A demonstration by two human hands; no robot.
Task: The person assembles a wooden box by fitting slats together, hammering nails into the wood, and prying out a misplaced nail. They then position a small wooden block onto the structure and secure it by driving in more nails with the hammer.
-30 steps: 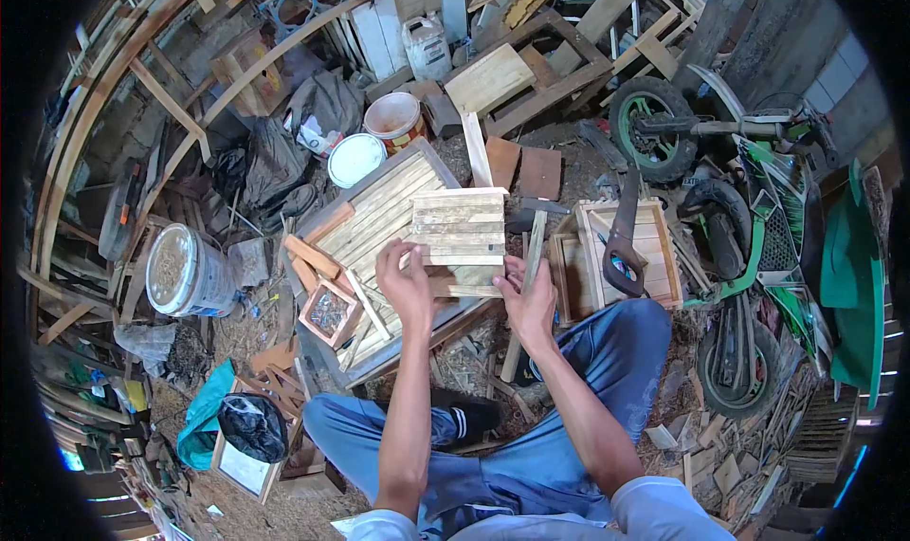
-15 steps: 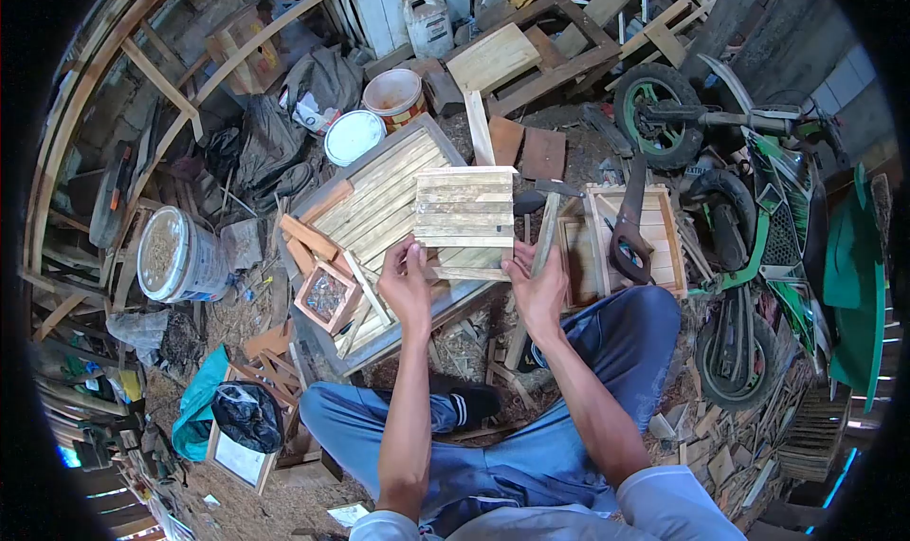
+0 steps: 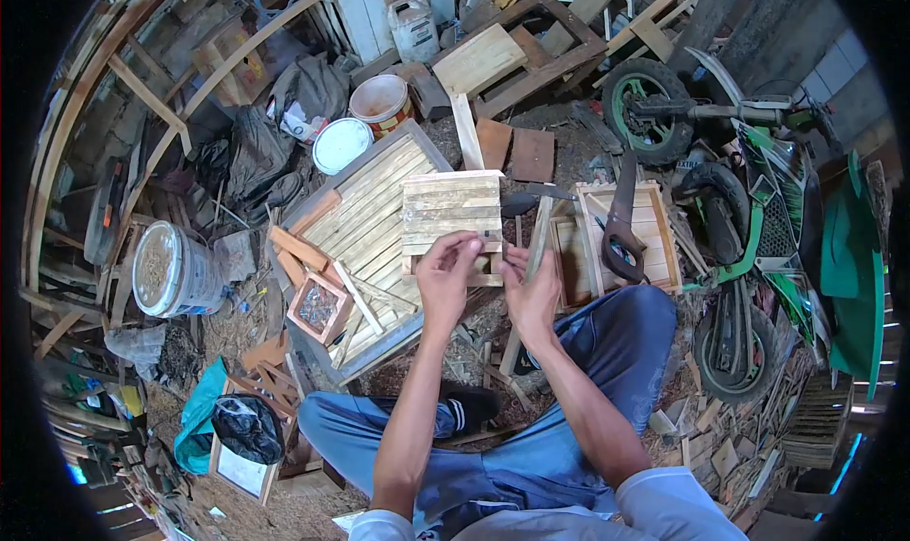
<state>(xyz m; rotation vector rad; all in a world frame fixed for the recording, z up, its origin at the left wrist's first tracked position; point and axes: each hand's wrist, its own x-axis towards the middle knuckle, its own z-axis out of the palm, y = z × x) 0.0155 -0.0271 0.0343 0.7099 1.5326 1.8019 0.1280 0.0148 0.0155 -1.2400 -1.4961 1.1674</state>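
Observation:
A small slatted wooden box (image 3: 450,204) is in front of me, its pale slats facing up and a gap above its lowest bar. My left hand (image 3: 445,275) is closed with bent fingers over the box's near edge; whatever the fingertips pinch is hidden. Around the box's lower right corner, my right hand (image 3: 531,294) has its thumb and fingers closed. A large slatted panel (image 3: 370,204) with a grey frame lies beneath and to the left. A hammer (image 3: 550,191) lies just right of the box, its handle partly out of sight.
A handsaw (image 3: 621,220) rests across a wooden drawer-like box (image 3: 654,214) on my right. On the large panel stands a small box of nails (image 3: 318,309). Buckets (image 3: 180,266) are to the left, a green motorbike (image 3: 758,209) to the right, wood scraps around.
My left hand has moved right, from the box's lower left corner to the middle of its near edge. My right hand has shifted slightly along the right corner. The view has turned a little.

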